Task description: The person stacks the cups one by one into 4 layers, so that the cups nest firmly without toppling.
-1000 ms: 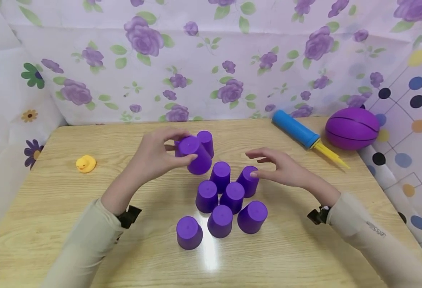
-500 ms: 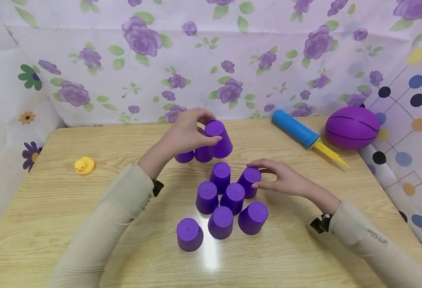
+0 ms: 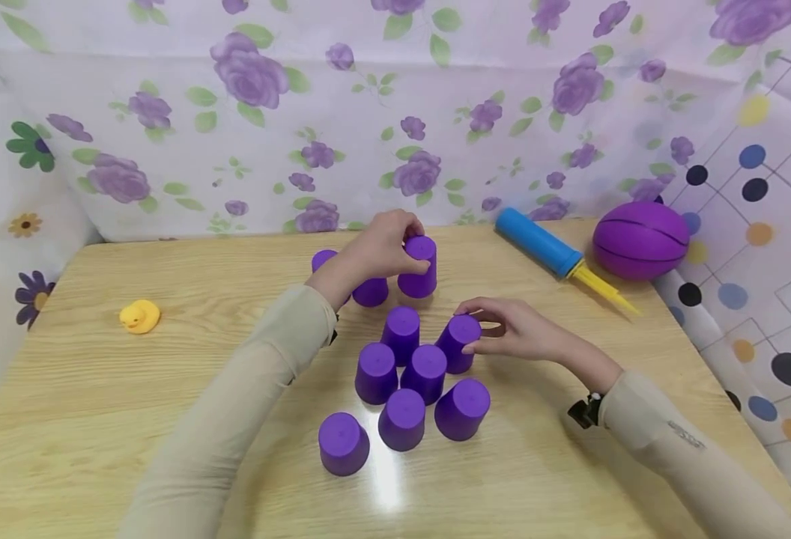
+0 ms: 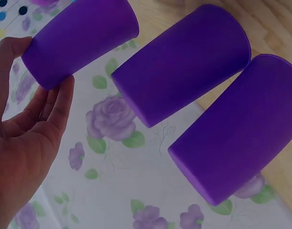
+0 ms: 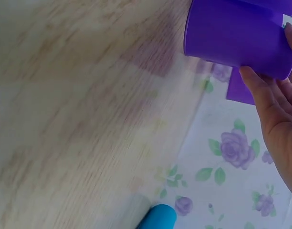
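Left hand (image 3: 383, 248) pinches one cup (image 3: 419, 273), right hand (image 3: 518, 331) another cup (image 3: 455, 350); more cups (image 3: 425, 376) crowd its left, pump (image 3: 537, 243) and ball (image 3: 641, 241) beyond, duck (image 3: 141, 317) left of both hands

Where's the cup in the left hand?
In the head view, the purple cup in the left hand is at the far row's right end, just right of another cup.

Yellow duck (image 3: 140, 317), left | blue pump (image 3: 539, 244) beside purple ball (image 3: 641, 240)
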